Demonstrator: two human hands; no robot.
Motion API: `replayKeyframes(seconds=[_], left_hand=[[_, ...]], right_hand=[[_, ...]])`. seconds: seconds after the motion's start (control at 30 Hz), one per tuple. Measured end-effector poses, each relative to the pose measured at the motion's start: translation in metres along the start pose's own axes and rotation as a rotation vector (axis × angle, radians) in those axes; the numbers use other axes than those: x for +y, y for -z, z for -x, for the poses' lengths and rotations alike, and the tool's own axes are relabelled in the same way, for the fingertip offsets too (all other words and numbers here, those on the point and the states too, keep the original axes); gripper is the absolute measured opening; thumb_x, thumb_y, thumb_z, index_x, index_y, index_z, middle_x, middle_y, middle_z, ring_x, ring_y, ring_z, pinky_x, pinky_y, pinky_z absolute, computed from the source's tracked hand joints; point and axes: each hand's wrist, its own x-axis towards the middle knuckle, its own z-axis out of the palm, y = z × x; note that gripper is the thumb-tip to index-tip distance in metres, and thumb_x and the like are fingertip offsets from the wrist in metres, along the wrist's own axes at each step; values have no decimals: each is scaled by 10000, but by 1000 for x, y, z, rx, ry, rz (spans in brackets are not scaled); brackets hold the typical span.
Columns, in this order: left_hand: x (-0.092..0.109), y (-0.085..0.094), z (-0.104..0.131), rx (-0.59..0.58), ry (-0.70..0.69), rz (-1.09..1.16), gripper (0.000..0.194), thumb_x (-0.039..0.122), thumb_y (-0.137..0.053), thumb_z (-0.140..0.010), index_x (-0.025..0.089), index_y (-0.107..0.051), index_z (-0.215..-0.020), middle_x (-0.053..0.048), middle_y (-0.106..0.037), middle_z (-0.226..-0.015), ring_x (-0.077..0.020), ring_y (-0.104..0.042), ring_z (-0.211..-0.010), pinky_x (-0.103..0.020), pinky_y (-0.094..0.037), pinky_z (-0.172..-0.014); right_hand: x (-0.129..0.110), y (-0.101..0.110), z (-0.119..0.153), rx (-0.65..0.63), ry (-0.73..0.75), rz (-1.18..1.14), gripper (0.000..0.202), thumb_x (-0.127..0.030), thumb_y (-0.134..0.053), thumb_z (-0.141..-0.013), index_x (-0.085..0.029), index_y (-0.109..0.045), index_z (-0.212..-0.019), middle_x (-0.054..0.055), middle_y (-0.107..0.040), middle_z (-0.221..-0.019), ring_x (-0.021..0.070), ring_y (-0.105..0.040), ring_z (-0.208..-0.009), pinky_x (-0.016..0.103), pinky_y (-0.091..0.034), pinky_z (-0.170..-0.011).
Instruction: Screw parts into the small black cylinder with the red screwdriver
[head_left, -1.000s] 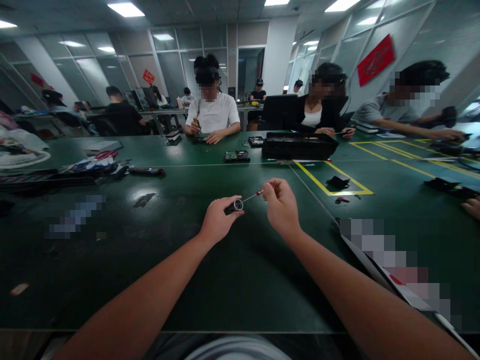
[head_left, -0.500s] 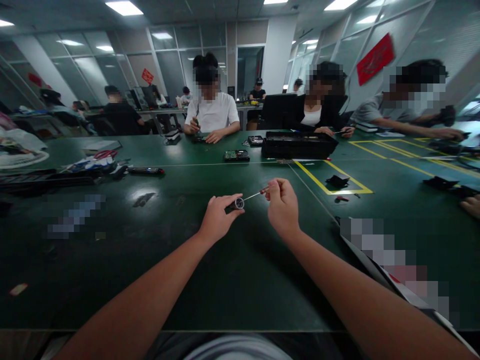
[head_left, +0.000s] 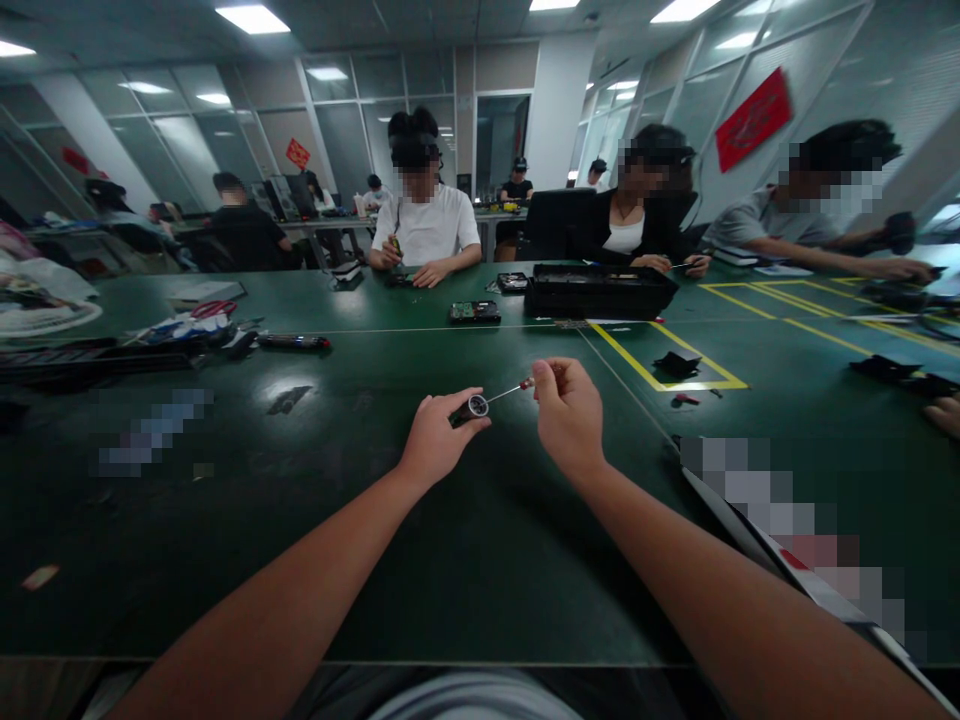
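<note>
Between the thumb and fingers of my left hand (head_left: 439, 435) is a small dark cylinder (head_left: 477, 407) with a pale ring round its open end, which faces right and toward me. My right hand (head_left: 566, 410) is closed round the reddish handle of a thin screwdriver (head_left: 507, 393). The metal shaft runs left and down, its tip at the ringed end of the cylinder; how far in it reaches I cannot make out. Both hands are above the green table (head_left: 450, 560), and my fingers partly hide the cylinder's body and the handle.
Ahead lie a green circuit board part (head_left: 475, 312) and a long black box (head_left: 600, 292). A dark pen-like tool (head_left: 294, 342) and red-handled scissors (head_left: 215, 309) are to the left. A black piece (head_left: 677, 364) sits inside yellow tape. Several people work around the table.
My right hand has shifted very slightly right with the screwdriver, and its grip has turned a little. My left hand and the cylinder stay nearly still.
</note>
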Motion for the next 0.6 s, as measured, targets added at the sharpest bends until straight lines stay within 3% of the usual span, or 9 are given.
replayKeyframes(seconds=[0.17,0.33,0.43,0.6], left_hand=[[1,-1,0,14,7,-8,428,249,-782,-853,291,-670,-1264,-33,-691,-1265,-258,-621,-1149,-488,-389,-1103],[2,-1,1,-8,-10,-37,416,264,-775,-866,310,-659,-1262,-25,-689,-1270,-253,-608,-1189,-563,-270,-1186],[2,-1,1,-19,-15,-50,408,261,-775,-866,308,-661,-1255,-20,-694,-1257,-251,-604,-1190,-582,-248,-1198],[-2,0,0,32,-1,-47,399,227,-757,-874,289,-660,-1256,-21,-704,-1223,-241,-621,-1129,-542,-339,-1150]], right_hand=[[-1,3,-1,-19,22,45,347,-537,-595,-927,-206,-645,-832,-12,-619,-660,158,-548,-591,306,-393,-583],[-3,4,1,-15,88,91,397,-575,-603,-915,-207,-671,-781,-18,-604,-601,154,-533,-549,305,-376,-576],[0,2,1,-45,122,105,338,-509,-520,-976,-209,-652,-893,0,-643,-679,163,-555,-587,304,-386,-589],[6,2,0,-187,164,77,199,-340,-413,-1008,-224,-572,-979,-5,-631,-747,171,-584,-665,301,-409,-636]])
